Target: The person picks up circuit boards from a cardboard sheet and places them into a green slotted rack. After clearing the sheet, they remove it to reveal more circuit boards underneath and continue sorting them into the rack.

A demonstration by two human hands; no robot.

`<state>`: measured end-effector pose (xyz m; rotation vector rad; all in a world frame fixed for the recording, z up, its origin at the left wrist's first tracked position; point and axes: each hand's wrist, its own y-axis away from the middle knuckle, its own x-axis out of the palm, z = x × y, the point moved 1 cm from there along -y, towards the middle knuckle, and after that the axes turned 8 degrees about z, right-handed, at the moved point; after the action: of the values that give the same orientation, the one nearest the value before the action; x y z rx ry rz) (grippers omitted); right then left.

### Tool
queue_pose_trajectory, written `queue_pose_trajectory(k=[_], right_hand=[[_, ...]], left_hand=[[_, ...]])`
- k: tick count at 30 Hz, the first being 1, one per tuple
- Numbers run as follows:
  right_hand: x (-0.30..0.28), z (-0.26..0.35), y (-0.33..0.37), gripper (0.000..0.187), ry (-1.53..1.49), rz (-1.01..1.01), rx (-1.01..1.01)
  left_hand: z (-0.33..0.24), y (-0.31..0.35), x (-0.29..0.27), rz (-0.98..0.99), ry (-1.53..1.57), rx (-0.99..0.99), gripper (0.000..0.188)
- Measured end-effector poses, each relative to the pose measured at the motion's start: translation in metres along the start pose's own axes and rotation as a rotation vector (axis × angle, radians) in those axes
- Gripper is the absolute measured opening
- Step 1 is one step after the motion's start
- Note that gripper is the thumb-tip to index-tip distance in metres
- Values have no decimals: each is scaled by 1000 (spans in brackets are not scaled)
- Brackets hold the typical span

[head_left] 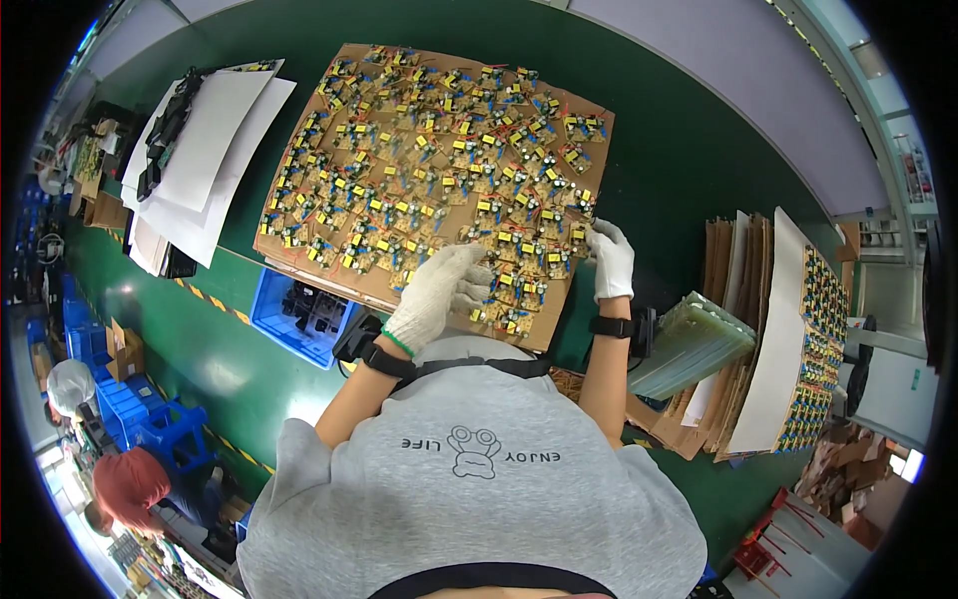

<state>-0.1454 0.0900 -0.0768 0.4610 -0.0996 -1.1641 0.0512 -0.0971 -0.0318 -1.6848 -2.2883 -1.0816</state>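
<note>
A sheet of brown cardboard bears many small circuit boards with yellow and blue parts and thin red wires. My left hand, in a knitted white glove with a green cuff edge, hovers at the sheet's near edge. Its fingers are bent but apart, close to several boards, with nothing visible in them. At the right edge of the cardboard is my right hand, also in a white glove. Its fingers curl inward beside a circuit board; whatever lies between the fingertips is hidden.
Left of the boards lie white sheets with black parts on top. A blue crate of black parts sits under the cardboard's left side. Upright cardboard sheets and greenish clear panels stand right. A person works at lower left.
</note>
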Motion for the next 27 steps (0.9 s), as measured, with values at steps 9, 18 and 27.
queue_pose_trajectory(k=[9, 18, 27], right_hand=[[15, -24, 3, 32, -135, -202, -226], [9, -24, -5, 26, -56, -123, -295], [14, -50, 9, 43, -281, -419, -131]], left_hand=[[4, -2, -2, 24, -19, 3, 50], [-2, -3, 3, 13, -15, -14, 48], [-5, 0, 3, 56, 91, -9, 53]])
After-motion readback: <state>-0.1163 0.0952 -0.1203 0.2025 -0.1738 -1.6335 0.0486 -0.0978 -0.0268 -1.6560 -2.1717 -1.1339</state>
